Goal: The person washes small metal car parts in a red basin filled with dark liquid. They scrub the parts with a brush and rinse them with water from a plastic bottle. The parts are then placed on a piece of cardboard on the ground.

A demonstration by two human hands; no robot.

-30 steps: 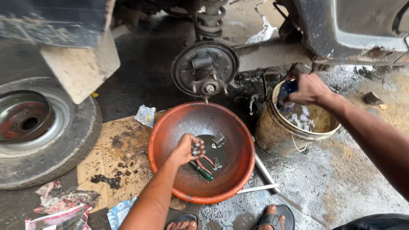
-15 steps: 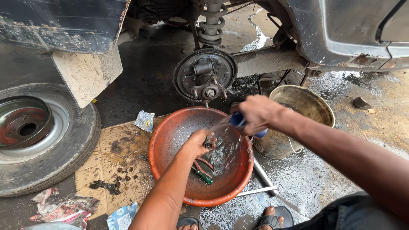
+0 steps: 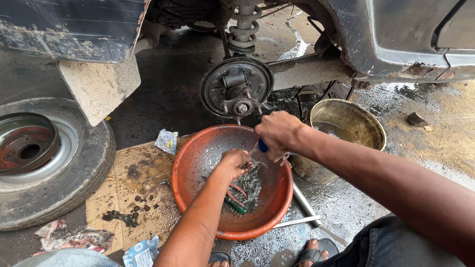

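Note:
My left hand [image 3: 231, 163] reaches into an orange basin [image 3: 193, 163] on the ground and grips small metal parts that I cannot make out. My right hand [image 3: 277, 132] holds a small blue container [image 3: 261, 146] tilted over the basin, and water runs from it onto my left hand. In the basin's bottom lie red-handled and green-handled tools [image 3: 236, 200] in splashing water. Just behind the basin is a bare brake hub [image 3: 236, 89] of a raised vehicle.
A dirty bucket with water [image 3: 357, 123] stands right of the basin. A removed wheel [image 3: 44, 158] lies at left beside stained cardboard [image 3: 133, 188] with small parts. A metal bar and wrench [image 3: 303, 210] lie near my sandalled feet [image 3: 312, 253]. The ground is wet.
My right hand came from the bucket to above the basin with the blue container and now pours water over my left hand, which stays in the basin.

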